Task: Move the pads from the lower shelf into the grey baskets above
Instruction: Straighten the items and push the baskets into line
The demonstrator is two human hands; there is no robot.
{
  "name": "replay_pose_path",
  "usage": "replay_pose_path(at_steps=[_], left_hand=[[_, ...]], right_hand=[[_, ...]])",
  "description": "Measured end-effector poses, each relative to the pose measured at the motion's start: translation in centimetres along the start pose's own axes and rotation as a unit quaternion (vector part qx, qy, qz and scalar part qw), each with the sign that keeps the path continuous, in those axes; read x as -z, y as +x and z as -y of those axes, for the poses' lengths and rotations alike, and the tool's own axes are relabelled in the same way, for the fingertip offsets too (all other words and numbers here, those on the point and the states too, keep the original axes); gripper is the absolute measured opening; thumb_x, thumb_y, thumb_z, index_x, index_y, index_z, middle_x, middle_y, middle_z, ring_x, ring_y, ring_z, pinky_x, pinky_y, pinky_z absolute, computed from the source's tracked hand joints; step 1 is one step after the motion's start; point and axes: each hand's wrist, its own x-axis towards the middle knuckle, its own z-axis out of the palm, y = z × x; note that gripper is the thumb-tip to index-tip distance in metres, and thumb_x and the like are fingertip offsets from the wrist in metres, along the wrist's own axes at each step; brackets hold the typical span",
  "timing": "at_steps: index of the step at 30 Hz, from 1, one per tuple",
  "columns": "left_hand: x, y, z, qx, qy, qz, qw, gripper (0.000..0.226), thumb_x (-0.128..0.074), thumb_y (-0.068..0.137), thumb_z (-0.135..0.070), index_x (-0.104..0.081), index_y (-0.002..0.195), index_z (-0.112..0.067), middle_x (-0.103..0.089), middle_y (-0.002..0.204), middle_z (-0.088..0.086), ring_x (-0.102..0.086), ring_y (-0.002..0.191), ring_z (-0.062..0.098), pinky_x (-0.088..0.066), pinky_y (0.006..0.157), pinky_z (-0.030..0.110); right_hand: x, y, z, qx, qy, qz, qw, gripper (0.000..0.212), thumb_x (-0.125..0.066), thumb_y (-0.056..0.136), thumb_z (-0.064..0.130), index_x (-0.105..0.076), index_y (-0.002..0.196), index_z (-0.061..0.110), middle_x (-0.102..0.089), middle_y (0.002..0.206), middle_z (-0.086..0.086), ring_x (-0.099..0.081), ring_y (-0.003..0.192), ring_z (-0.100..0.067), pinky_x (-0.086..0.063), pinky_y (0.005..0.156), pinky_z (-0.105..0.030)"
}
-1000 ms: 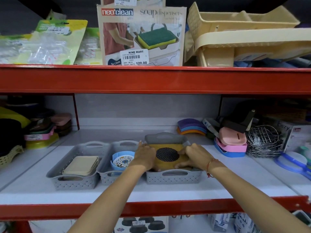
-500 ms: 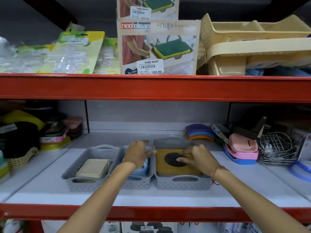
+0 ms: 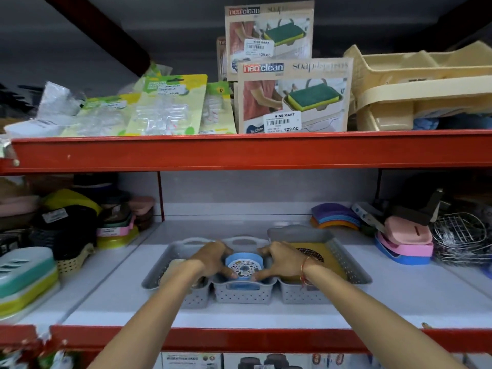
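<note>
I see both hands, left (image 3: 213, 258) and right (image 3: 279, 262), with fingers pinching the blue pads (image 3: 245, 265) inside the middle grey basket (image 3: 243, 292), near the shelf (image 3: 399, 296) front edge.

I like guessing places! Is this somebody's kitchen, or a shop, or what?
Most likely a shop selling household goods. The boxes up top carry barcode price stickers reading NINE MART, the red shelves look like store racking, and many alike soap dishes sit stacked beside the grey baskets.
</note>
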Motion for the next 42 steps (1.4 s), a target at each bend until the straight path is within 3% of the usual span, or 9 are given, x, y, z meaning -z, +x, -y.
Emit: replay_pose_path(at_steps=[8, 11, 15, 19, 23, 26, 31, 37, 42], left_hand=[[0.2, 0.4, 0.1, 0.001, 0.05, -0.011, 0.999, 0.043, -0.078, 0.074, -0.03, -0.067, 0.109, -0.008, -0.068, 0.114, 0.015, -0.061, 0.11, 0.031, -0.046, 0.093, 0.032], [0.4, -0.4, 0.5, -0.007, 0.006, -0.027, 1.0, 0.053, -0.079, 0.074, -0.027, -0.061, 0.12, -0.007, -0.065, 0.124, 0.015, -0.058, 0.118, 0.032, -0.045, 0.102, 0.038], [3.1, -2.7, 3.0, 0.035, 0.016, -0.123, 0.992, 0.076, -0.073, 0.074, -0.049, -0.048, 0.137, -0.014, -0.052, 0.142, 0.006, -0.049, 0.129, 0.027, -0.04, 0.108, 0.035], [5.0, -5.1, 6.6, 0.127, 0.0, -0.184, 0.975, 0.056, -0.049, 0.094, -0.044, -0.05, 0.133, -0.005, -0.054, 0.139, 0.018, -0.05, 0.128, 0.034, -0.042, 0.105, 0.04], [4.5, -6.8, 8.6, 0.163, -0.005, -0.167, 0.972, 0.036, -0.037, 0.101, -0.02, -0.059, 0.118, 0.003, -0.061, 0.126, 0.024, -0.057, 0.115, 0.038, -0.046, 0.097, 0.041], [3.8, -7.7, 9.3, 0.174, 0.02, -0.161, 0.971, 0.038, -0.038, 0.099, -0.019, -0.055, 0.126, 0.002, -0.056, 0.133, 0.022, -0.052, 0.122, 0.036, -0.044, 0.099, 0.038], [3.3, -8.1, 10.0, 0.177, -0.011, -0.155, 0.972, 0.028, -0.043, 0.093, -0.01, -0.061, 0.111, 0.001, -0.063, 0.12, 0.021, -0.057, 0.112, 0.036, -0.047, 0.092, 0.041], [3.4, -7.9, 10.0, 0.179, -0.044, -0.17, 0.968, 0.019, -0.046, 0.092, -0.008, -0.064, 0.088, -0.005, -0.069, 0.111, 0.022, -0.062, 0.106, 0.036, -0.048, 0.08, 0.04], [2.9, -7.8, 9.9, 0.189, -0.036, -0.184, 0.964, 0.027, -0.043, 0.093, -0.005, -0.064, 0.11, 0.0, -0.066, 0.116, 0.02, -0.06, 0.109, 0.036, -0.049, 0.091, 0.04]], right_hand=[[-0.4, 0.6, -0.1, 0.001, 0.007, -0.006, 1.0, 0.058, -0.076, 0.068, 0.053, -0.069, 0.111, 0.015, -0.074, 0.111, -0.002, -0.069, 0.097, -0.016, -0.056, 0.087, -0.03], [-0.2, 0.9, 0.4, -0.007, 0.019, -0.031, 0.999, 0.065, -0.073, 0.069, 0.057, -0.066, 0.112, 0.009, -0.071, 0.113, -0.009, -0.066, 0.105, -0.026, -0.054, 0.092, -0.042], [-0.1, 1.5, 3.3, 0.026, 0.014, -0.083, 0.996, 0.084, -0.062, 0.075, 0.064, -0.045, 0.139, 0.012, -0.048, 0.146, -0.005, -0.044, 0.135, -0.023, -0.036, 0.112, -0.038], [-1.7, 1.8, 7.1, 0.048, 0.003, -0.042, 0.998, 0.081, -0.056, 0.074, 0.071, -0.048, 0.137, 0.021, -0.043, 0.149, 0.003, -0.041, 0.136, -0.021, -0.031, 0.108, -0.034], [-3.9, 2.0, 9.2, 0.065, -0.02, 0.023, 0.997, 0.095, -0.057, 0.069, 0.075, -0.036, 0.145, 0.022, -0.03, 0.156, -0.003, -0.031, 0.142, -0.023, -0.026, 0.115, -0.038], [-4.7, 2.1, 9.9, 0.058, -0.027, 0.026, 0.998, 0.094, -0.058, 0.068, 0.075, -0.04, 0.142, 0.021, -0.04, 0.149, -0.008, -0.039, 0.135, -0.027, -0.034, 0.112, -0.04], [-4.9, 2.2, 9.7, 0.058, -0.004, 0.03, 0.998, 0.089, -0.053, 0.067, 0.079, -0.049, 0.136, 0.022, -0.054, 0.136, -0.004, -0.051, 0.123, -0.024, -0.043, 0.103, -0.038], [-4.7, 5.1, 11.0, 0.042, -0.024, 0.027, 0.998, 0.06, -0.066, 0.076, 0.053, -0.062, 0.116, 0.008, -0.064, 0.123, -0.012, -0.058, 0.114, -0.03, -0.047, 0.099, -0.044], [-6.4, 8.3, 11.5, 0.026, -0.061, 0.057, 0.996, 0.038, -0.072, 0.073, 0.047, -0.061, 0.088, 0.013, -0.068, 0.097, -0.009, -0.056, 0.083, -0.023, -0.044, 0.072, -0.03]])
